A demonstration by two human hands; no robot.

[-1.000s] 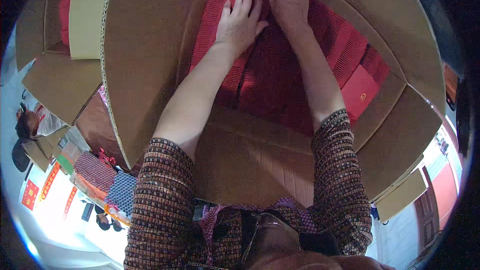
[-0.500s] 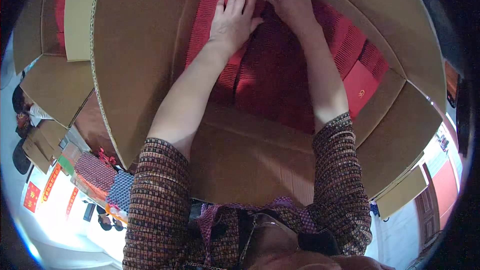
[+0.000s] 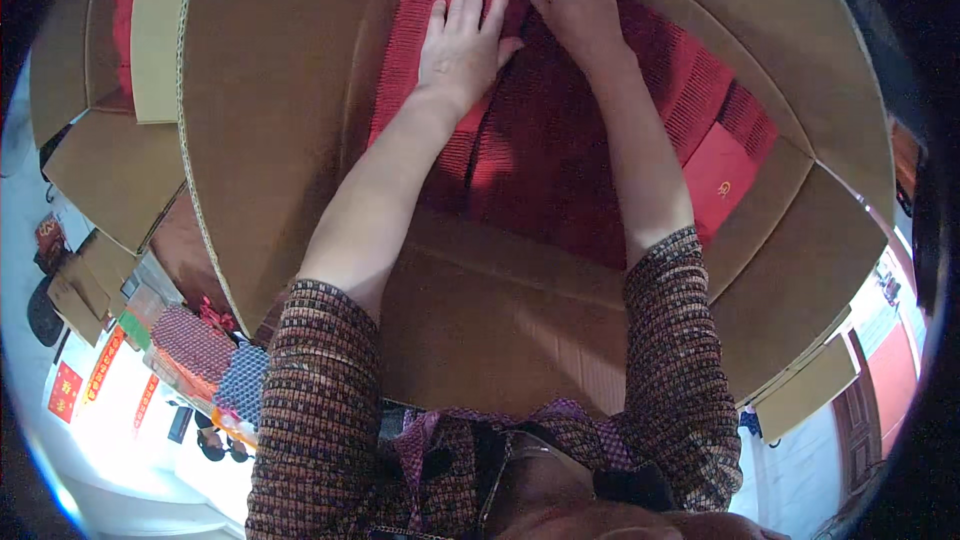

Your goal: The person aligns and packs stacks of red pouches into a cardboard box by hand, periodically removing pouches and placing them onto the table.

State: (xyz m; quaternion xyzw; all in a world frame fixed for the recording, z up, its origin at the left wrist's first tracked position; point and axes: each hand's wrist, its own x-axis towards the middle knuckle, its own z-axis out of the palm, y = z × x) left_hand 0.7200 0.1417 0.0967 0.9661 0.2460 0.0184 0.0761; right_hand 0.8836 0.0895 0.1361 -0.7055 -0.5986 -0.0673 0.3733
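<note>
Nearest you, the open carton [image 3: 500, 340] raises its front flap toward your chest, so reach over that flap without leaning on it. Inside the carton, past the flap, lie rows of red packets [image 3: 530, 150], mostly edge-up; in the carton's right corner a flat red packet [image 3: 712, 168] shows a gold mark. Deeper in, toward the carton's far left, your left hand [image 3: 458, 55] rests palm down, fingers spread, on a row: a sound brace, if you press evenly so the edges don't bend. Your right hand [image 3: 585, 15], close to the carton's far wall, has its fingers curled at the row's end; I can't tell whether they pinch a packet or merely touch it. Work those fingertips gently, parallel to the edges. The packets lie directly under your left palm and at your right fingertips. Beyond the carton's left flap sits a second carton [image 3: 120, 175]
</note>
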